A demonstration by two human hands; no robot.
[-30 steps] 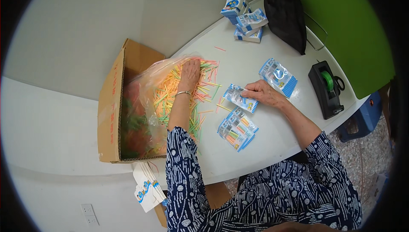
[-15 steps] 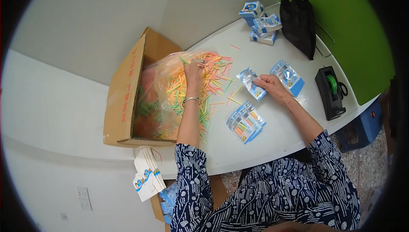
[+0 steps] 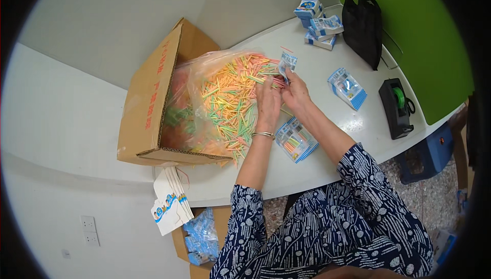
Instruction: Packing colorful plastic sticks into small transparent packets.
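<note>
My left hand is closed around a small bunch of thin pastel sticks in pink, green and yellow. My right hand meets it at the fingertips, pinching a blue-and-white plastic packet that stands up above the thumb. A big heap of the same sticks spills from a clear plastic bag beside my left hand. Below my wrists lie clear-fronted blue packets with coloured sticks showing inside. Where the bunch meets the packet's mouth is hidden by my fingers.
An open cardboard box lies on its side at the left. On the right are another blue packet, a black tape dispenser and a black bag. Small boxes are stacked at the back. Folded white cartons hang off the front-left edge.
My left hand has come away from the heap to the right, carrying sticks. My right hand has moved left with the packet, and both hands are now together.
</note>
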